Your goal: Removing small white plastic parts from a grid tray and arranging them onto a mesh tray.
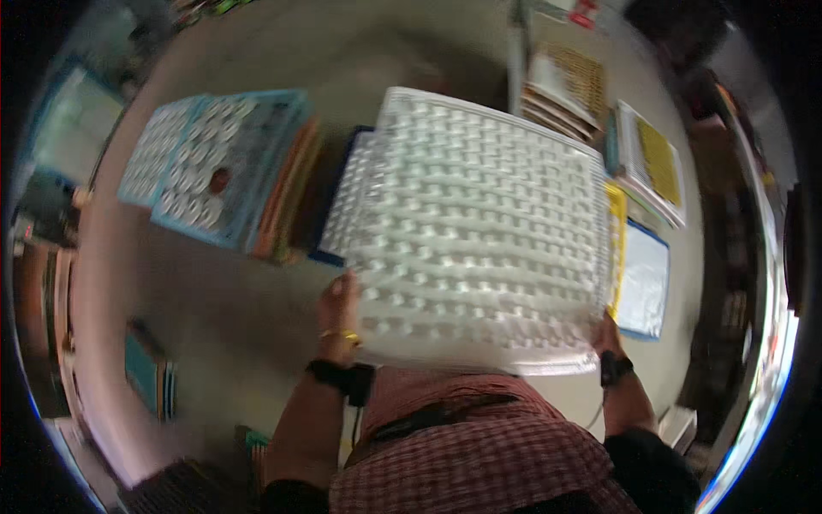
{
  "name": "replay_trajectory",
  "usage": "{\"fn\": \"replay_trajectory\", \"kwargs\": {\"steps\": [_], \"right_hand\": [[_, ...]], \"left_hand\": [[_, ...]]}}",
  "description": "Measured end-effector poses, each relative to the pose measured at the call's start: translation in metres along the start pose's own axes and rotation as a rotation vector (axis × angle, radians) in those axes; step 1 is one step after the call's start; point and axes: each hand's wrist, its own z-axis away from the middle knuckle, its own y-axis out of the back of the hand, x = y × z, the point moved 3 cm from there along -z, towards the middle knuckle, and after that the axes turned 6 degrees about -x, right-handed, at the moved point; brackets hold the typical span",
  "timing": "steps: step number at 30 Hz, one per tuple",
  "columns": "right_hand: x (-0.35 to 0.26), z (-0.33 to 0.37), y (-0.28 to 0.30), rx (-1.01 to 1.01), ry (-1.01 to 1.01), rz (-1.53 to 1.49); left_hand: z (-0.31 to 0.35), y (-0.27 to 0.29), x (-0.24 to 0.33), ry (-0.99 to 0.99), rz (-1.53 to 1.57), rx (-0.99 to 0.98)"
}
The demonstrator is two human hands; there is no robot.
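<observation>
A large whitish plastic tray (479, 231), covered in rows of small moulded bumps or pockets, is held out in front of my body. It may be a stack of several, as layered edges show along its sides. My left hand (339, 301) grips its near left edge, and my right hand (609, 336) grips the near right corner. The fingers of both hands are partly hidden beneath the tray. Motion blurs the picture slightly.
Blue crates (231, 167) with round white items stand at the left. A dark blue crate (347, 201) is partly hidden behind the tray. On the right are a yellow crate (616, 248), a blue-rimmed white tray (644, 278) and stacked trays (565, 86).
</observation>
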Motion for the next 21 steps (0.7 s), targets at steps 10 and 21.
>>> {"fn": "replay_trajectory", "kwargs": {"steps": [10, 21], "right_hand": [[-0.030, 0.025, 0.096, 0.167, -0.013, 0.149], [0.014, 0.011, 0.032, -0.074, -0.007, 0.132]], "left_hand": [[0.001, -0.055, -0.029, -0.116, -0.080, -0.058], [-0.021, -0.008, -0.073, -0.008, 0.101, 0.106]]}}
